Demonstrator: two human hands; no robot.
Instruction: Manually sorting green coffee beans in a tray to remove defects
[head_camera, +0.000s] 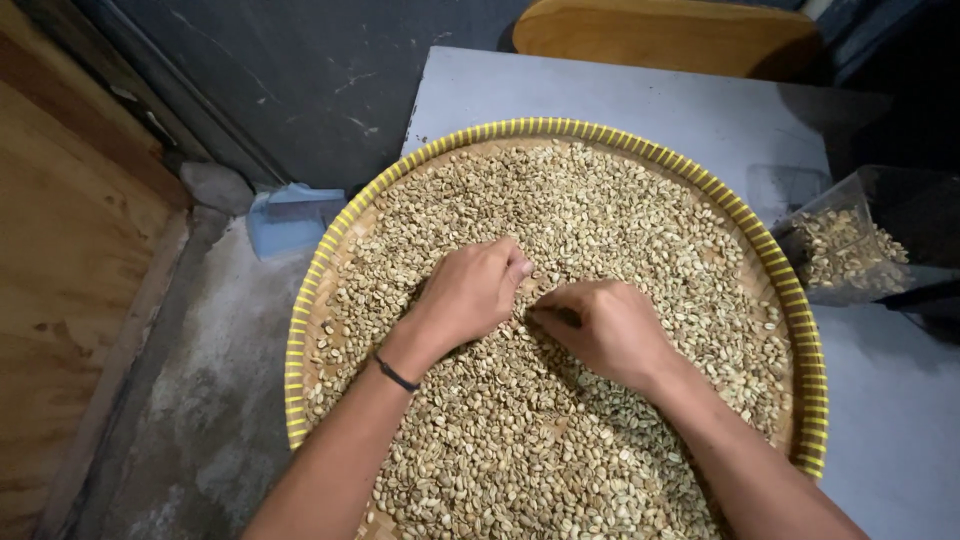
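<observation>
Beans (600, 210): pale greenish-tan, small, oval, spread in a thick layer over a round woven tray (810, 380) with a yellow rim, which rests on a grey worktop (690, 110) and overhangs its left edge.

Surroundings: clear container (850, 250) partly filled with the same beans, at the tray's right, near the rim; wooden board (670, 35) beyond the worktop; blue plastic piece (290, 220) on the concrete floor (210, 400) at left, beside a plywood wall (70, 260).

Hands: both lie on the beans at the tray's middle, close together. Left hand (470, 295), black band at the wrist, fingers curled together into the beans. Right hand (605, 330), fingers bent inward, tips pinched; what they grip cannot be told. Both forearms cover the near part of the layer.
</observation>
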